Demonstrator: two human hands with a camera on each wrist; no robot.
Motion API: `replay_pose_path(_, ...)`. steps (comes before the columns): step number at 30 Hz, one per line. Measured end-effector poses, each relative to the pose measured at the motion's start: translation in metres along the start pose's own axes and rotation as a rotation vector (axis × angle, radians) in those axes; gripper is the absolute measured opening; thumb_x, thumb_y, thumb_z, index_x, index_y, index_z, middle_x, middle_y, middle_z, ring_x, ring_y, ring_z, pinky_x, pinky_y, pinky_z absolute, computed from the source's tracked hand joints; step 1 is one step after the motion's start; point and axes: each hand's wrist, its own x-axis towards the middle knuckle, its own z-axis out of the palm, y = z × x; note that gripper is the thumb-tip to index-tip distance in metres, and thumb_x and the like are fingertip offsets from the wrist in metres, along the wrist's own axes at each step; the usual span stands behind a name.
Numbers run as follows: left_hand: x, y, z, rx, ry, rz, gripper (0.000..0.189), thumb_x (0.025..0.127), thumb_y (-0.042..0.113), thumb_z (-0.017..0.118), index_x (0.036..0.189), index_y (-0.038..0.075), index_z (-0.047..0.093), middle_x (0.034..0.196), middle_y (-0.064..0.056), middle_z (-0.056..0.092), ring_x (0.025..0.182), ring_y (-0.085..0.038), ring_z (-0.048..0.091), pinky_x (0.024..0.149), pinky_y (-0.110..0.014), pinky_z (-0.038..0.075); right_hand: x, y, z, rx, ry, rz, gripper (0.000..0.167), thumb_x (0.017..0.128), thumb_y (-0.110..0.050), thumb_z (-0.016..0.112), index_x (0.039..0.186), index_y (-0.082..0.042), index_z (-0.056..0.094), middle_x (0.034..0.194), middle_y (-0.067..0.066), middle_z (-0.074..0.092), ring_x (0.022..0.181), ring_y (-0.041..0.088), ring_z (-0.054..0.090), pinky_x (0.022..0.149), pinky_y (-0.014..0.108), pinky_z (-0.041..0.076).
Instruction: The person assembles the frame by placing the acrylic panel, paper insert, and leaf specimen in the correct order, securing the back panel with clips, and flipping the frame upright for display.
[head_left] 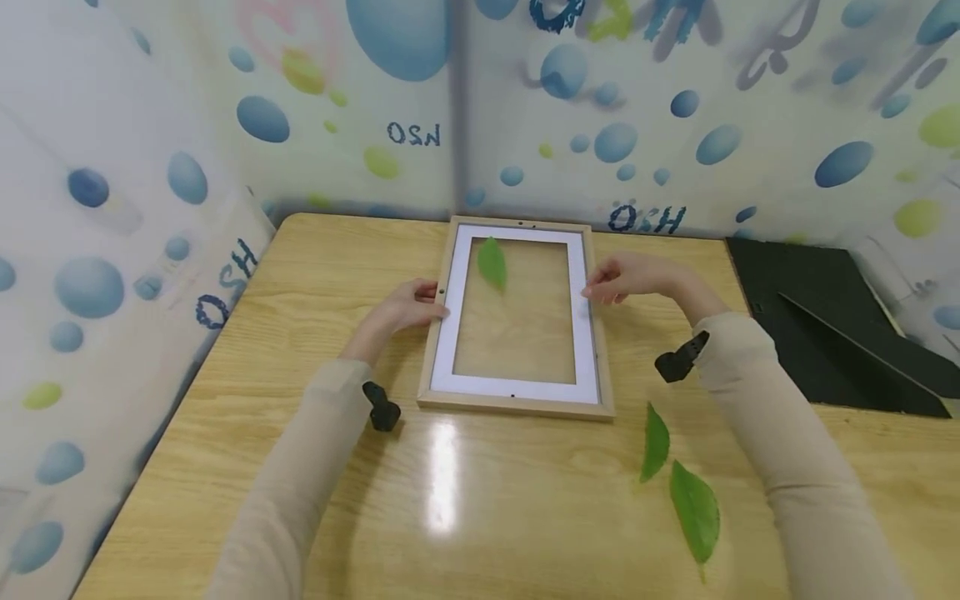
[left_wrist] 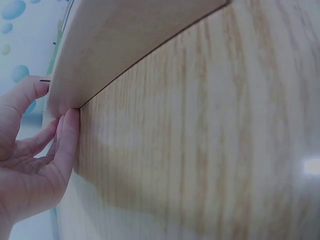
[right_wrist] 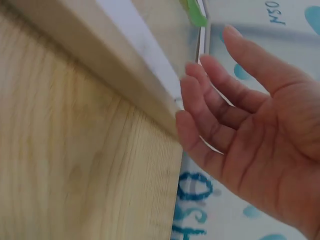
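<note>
A light wooden picture frame (head_left: 517,409) with a white mat (head_left: 442,350) inside its border lies flat on the table. One green leaf (head_left: 492,263) is in the upper left of the mat's opening. At the frame's left side, my left hand (head_left: 411,307) grips the edge; in the left wrist view its thumb is on top and its fingers are against the outer side. My right hand (head_left: 630,277) is at the opposite side, fingertips right by the edge. Its fingers (right_wrist: 197,100) are loosely bent and the thumb stands apart in the right wrist view.
Two more green leaves (head_left: 656,442) (head_left: 695,511) lie on the wooden table (head_left: 540,517) near my right forearm. A black backing board (head_left: 795,275) with a raised stand flap (head_left: 855,342) is at the right. Patterned walls (head_left: 480,100) border the table's back and left.
</note>
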Motion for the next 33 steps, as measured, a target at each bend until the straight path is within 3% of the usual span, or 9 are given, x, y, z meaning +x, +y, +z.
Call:
replay_pose_path(5,0.0,-0.003,-0.003,-0.011,-0.007,-0.018,0.069,0.084,0.011,0.061,0.142,0.001,0.025,0.139,-0.018,0.037,0.123,-0.027,0.04,0.102,-0.036,0.041,-0.024,0.016,0.006,0.012,-0.141,0.063,0.034,0.092,-0.027,0.054,0.106,0.004,0.058,0.087,0.006,0.059,0.083,0.015,0.054,0.083,0.031,0.05)
replay_pose_path(12,-0.002,-0.006,-0.008,-0.016,-0.001,-0.033,0.069,0.085,0.011,0.06,0.143,0.001,0.024,0.14,-0.018,0.035,0.122,-0.027,0.04,0.103,-0.036,0.04,-0.038,0.024,0.024,0.045,-0.265,0.112,0.029,0.092,-0.027,0.054,0.088,0.002,0.055,0.07,0.0,0.049,0.069,0.013,0.046,0.064,0.027,0.043)
replay_pose_path(17,-0.003,-0.007,-0.011,0.033,0.012,-0.034,0.069,0.085,0.016,0.062,0.143,0.004,0.025,0.139,-0.016,0.037,0.121,-0.027,0.041,0.103,-0.037,0.039,-0.045,0.017,0.036,-0.043,-0.374,0.159,0.033,0.091,-0.03,0.055,0.072,-0.003,0.056,0.063,-0.003,0.052,0.057,0.008,0.046,0.057,0.023,0.043)
replay_pose_path(21,-0.003,-0.006,-0.012,0.048,0.01,-0.037,0.07,0.085,0.018,0.062,0.143,0.005,0.025,0.14,-0.016,0.036,0.122,-0.027,0.041,0.104,-0.037,0.039,-0.05,0.01,0.046,-0.121,-0.452,0.228,0.041,0.088,-0.038,0.057,0.065,-0.004,0.063,0.057,-0.004,0.059,0.052,0.006,0.054,0.055,0.024,0.05)
replay_pose_path(27,-0.001,-0.004,-0.009,0.029,-0.005,-0.036,0.071,0.085,0.017,0.062,0.143,0.005,0.024,0.141,-0.016,0.035,0.123,-0.027,0.041,0.104,-0.036,0.039,-0.061,0.003,0.062,-0.218,-0.512,0.333,0.052,0.083,-0.05,0.059,0.068,-0.001,0.071,0.058,0.003,0.067,0.05,0.008,0.061,0.055,0.027,0.055)
replay_pose_path(33,0.003,-0.001,-0.003,0.011,-0.014,-0.04,0.071,0.084,0.016,0.063,0.143,0.005,0.025,0.14,-0.015,0.036,0.122,-0.026,0.042,0.103,-0.035,0.04,-0.068,0.004,0.072,-0.218,-0.525,0.374,0.048,0.083,-0.045,0.061,0.066,-0.002,0.071,0.057,0.004,0.067,0.05,0.009,0.062,0.055,0.028,0.055)
